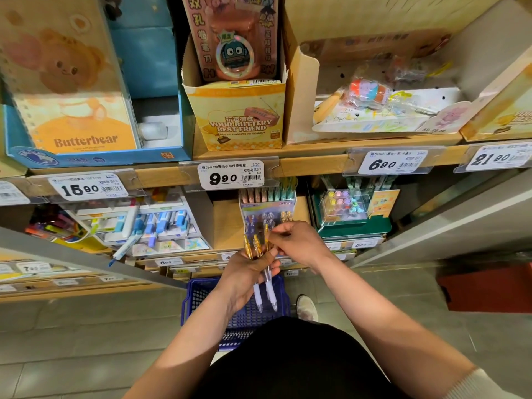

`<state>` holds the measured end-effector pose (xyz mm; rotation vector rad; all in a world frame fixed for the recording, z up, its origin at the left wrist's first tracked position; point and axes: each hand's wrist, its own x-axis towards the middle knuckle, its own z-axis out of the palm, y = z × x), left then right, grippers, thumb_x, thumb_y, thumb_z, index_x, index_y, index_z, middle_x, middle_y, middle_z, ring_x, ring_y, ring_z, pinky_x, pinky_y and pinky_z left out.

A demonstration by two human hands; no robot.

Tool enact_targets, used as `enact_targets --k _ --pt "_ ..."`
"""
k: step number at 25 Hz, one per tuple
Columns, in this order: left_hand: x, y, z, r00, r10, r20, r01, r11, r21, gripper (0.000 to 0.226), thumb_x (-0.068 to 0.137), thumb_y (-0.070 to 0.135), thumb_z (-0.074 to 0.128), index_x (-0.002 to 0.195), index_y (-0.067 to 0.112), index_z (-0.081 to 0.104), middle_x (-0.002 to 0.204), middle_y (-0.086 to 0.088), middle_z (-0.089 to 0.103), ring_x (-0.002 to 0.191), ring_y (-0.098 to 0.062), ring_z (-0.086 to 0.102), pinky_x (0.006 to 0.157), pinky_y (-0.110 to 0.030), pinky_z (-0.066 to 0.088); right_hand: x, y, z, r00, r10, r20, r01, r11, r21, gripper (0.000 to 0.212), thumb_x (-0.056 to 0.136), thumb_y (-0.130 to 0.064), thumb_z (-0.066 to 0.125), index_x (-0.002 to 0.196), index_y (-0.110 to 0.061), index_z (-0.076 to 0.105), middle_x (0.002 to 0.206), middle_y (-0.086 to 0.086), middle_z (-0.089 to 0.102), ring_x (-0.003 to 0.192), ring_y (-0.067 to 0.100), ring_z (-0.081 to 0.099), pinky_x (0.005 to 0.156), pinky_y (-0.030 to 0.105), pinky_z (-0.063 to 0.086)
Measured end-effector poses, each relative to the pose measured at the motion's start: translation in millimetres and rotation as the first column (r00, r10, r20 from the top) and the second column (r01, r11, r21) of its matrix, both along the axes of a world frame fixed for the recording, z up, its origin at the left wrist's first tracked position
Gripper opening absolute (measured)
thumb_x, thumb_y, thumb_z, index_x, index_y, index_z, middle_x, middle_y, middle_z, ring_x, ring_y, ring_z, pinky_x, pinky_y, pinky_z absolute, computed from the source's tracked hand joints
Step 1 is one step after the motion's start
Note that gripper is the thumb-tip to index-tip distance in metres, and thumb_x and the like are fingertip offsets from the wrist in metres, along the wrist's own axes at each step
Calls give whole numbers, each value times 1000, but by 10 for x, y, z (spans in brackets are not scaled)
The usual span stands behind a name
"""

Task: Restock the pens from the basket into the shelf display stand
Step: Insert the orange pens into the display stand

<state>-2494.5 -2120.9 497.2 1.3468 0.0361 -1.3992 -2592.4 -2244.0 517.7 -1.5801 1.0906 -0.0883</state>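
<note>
Stationery shelves (311, 165) with price tags fill the background. In front of them, the left hand (244, 273) reaches forward, fingers curled around a bunch of pens (266, 286), gold tops up, clear tips down. The right hand (298, 243), close beside it, pinches one pen's top. The display stand (267, 207) stands just behind both hands, its lower rows hidden. A blue basket (198, 295) sits below the hands, its contents blocked from view.

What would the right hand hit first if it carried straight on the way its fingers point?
The right hand points left and seems to pinch one pen top; it would likely meet the other pens in the left hand first. The stand lies behind, though depth is unclear.
</note>
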Motion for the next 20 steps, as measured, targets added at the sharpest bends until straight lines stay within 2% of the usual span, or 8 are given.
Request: enact_targets --k 3,5,7,9,11,13,16,20 --pt "30 -5 -13 1000 10 13 -10 1000 9 35 88 23 73 111 -4 69 100 -20 77 86 -27 76 73 -33 62 -85 -70 -5 994 -74 79 69 996 62 14 97 -18 65 105 -11 73 85 3 77 76 11 73 75 24 60" --pt "69 -25 -21 999 35 34 -36 998 42 33 99 26 64 115 -2 67 102 -20 77 89 -27 77 76 -36 63 -194 -231 5 979 -160 126 156 987 36 10 99 -16 61 103 -14 71 83 1 76 78 11 74 73 20 59" --pt "96 -28 -33 997 72 26 -74 995 69 36 103 28 56 118 -3 66 91 -15 78 77 -23 75 71 -34 63 -308 -405 -17 962 -229 151 246 963 -108 8 99 -17 61 98 -19 69 83 -2 76 81 9 74 79 22 58" --pt "107 -13 -25 995 94 -18 -92 993 77 43 104 32 53 122 -6 63 74 -7 69 60 -17 64 60 -31 59 -395 -494 -102 954 -261 146 293 912 -287 7 98 -19 62 102 -18 68 87 -4 75 84 11 73 82 21 55" --pt "101 -13 -20 993 99 -57 -95 993 70 49 105 36 51 124 -8 61 69 -5 62 55 -15 54 55 -29 53 -444 -487 -217 964 -239 118 266 860 -436 13 97 -18 65 108 -12 69 92 -4 73 87 11 70 80 9 49" --pt "94 -27 -8 988 104 -114 -99 994 53 49 107 34 48 128 -9 59 71 -7 62 57 -16 54 55 -30 52 -459 -443 -337 975 -197 106 223 825 -519 15 95 -15 67 108 -8 70 91 -5 70 85 9 67 73 -3 41" --pt "113 -43 14 977 99 -188 -94 995 36 47 109 25 37 135 -10 53 77 -11 62 60 -18 53 60 -32 51 -461 -377 -464 980 -181 81 196 819 -539 15 95 -14 67 109 -8 69 91 -8 68 84 5 66 71 -5 40" --pt "164 0 19 977 89 -193 -86 996 23 45 109 20 30 133 -10 54 79 -13 67 61 -18 58 63 -34 54 -427 -332 -546 986 -148 76 165 819 -549 17 96 -14 67 112 -7 68 95 -4 71 85 4 66 74 -5 41"
